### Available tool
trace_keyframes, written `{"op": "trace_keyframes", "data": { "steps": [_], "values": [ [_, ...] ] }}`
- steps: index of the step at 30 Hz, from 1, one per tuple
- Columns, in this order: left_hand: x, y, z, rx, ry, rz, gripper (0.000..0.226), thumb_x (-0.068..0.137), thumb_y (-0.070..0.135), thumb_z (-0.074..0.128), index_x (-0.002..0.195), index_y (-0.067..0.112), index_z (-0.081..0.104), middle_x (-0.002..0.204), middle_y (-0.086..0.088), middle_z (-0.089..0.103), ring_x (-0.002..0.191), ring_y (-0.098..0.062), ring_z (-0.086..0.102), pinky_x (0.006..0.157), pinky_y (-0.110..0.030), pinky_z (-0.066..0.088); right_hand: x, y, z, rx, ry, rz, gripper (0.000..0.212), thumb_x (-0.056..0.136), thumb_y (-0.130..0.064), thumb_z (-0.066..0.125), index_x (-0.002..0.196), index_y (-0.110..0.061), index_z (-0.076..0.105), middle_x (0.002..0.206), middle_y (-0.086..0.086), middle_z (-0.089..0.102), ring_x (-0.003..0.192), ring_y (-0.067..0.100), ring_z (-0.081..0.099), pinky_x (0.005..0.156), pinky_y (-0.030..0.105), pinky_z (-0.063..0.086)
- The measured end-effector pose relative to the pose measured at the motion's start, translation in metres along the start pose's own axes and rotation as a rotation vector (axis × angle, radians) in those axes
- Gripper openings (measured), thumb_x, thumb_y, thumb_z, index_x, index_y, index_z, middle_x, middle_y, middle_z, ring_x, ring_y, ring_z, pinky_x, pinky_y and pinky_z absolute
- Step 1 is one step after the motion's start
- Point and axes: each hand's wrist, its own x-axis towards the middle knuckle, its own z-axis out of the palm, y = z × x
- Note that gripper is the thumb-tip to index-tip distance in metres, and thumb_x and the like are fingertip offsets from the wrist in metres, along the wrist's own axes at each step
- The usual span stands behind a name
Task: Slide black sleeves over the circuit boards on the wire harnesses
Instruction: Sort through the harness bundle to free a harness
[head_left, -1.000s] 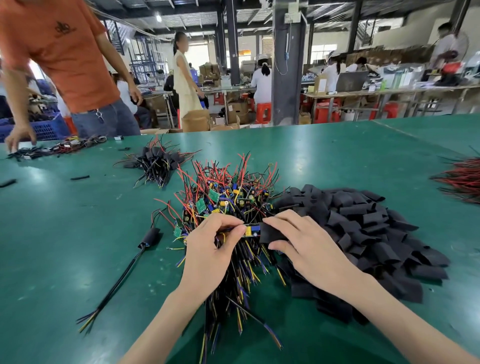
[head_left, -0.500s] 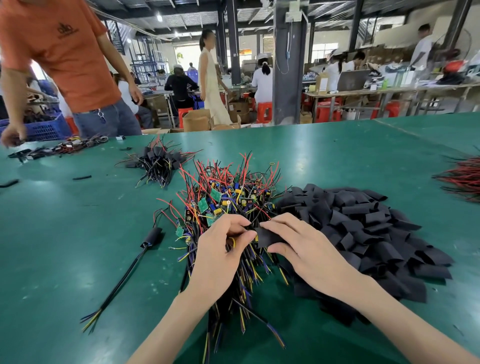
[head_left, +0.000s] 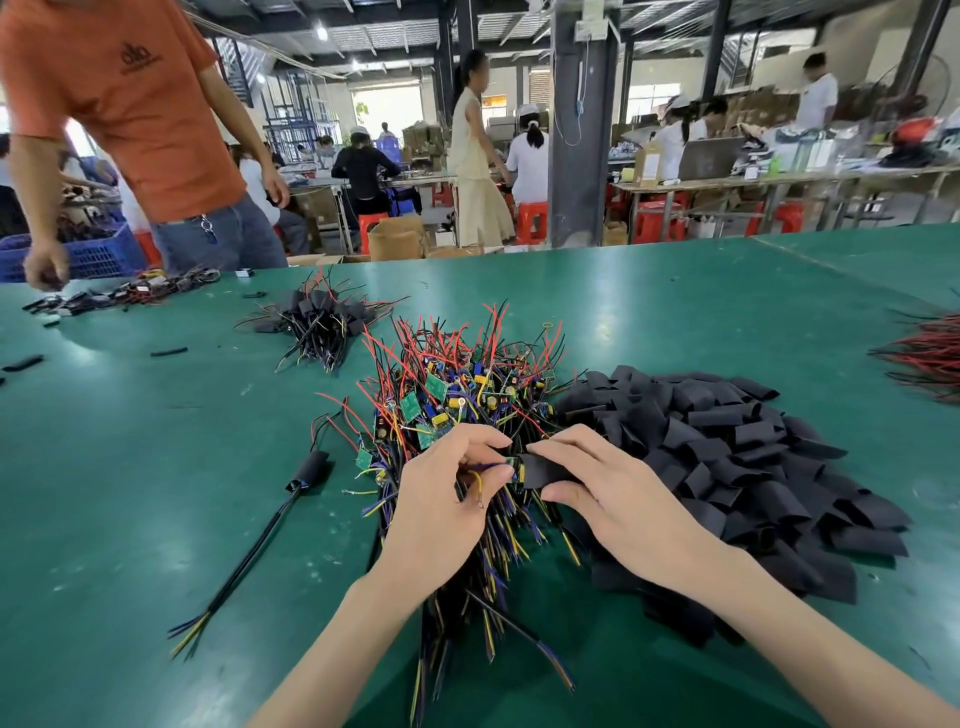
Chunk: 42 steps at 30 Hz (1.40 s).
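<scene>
A heap of wire harnesses (head_left: 457, 395) with small green circuit boards and red, black, yellow and blue wires lies in the middle of the green table. To its right sits a pile of flat black sleeves (head_left: 727, 447). My left hand (head_left: 447, 499) pinches the wires of one harness at its circuit board. My right hand (head_left: 613, 493) pinches a black sleeve (head_left: 540, 470) with thumb and fingers; the board's end sits in the sleeve's mouth. One finished sleeved harness (head_left: 291, 499) lies to the left.
A bundle of sleeved harnesses (head_left: 317, 317) lies further back. More red and black wires (head_left: 930, 353) sit at the right edge. A person in an orange shirt (head_left: 130, 104) stands at the far left handling parts (head_left: 124, 293). Loose sleeve bits (head_left: 169, 352) lie nearby.
My hands have come together over the heap. The sleeve in my right hand has slid left onto the board held by my left hand. The person in orange moved a hand along the table.
</scene>
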Motion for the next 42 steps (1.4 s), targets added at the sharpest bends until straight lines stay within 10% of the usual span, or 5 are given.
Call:
{"op": "trace_keyframes", "data": {
  "steps": [8,42],
  "values": [
    [0.002,0.000,0.000,-0.047,-0.017,-0.083,0.032,0.081,0.003,0.070,0.095,0.028,0.058,0.074,0.008,0.068,0.075,0.003,0.059,0.071,-0.006,0.041,0.000,-0.009,0.000,-0.287,0.214,-0.151,0.035,0.076,-0.027,0.064,0.104,-0.006,0.067,0.098,0.006,0.064,0.083,0.011,0.043,0.072,0.031,0.037],
    [-0.003,-0.005,0.007,0.036,0.043,0.053,0.057,0.075,-0.007,0.069,0.101,0.041,0.052,0.080,0.011,0.061,0.075,0.000,0.055,0.072,-0.005,0.039,0.000,0.000,-0.001,-0.031,0.071,-0.111,0.036,0.092,-0.024,0.055,0.126,-0.012,0.055,0.118,0.003,0.054,0.094,0.031,0.058,0.084,0.045,0.047]
  ]
}}
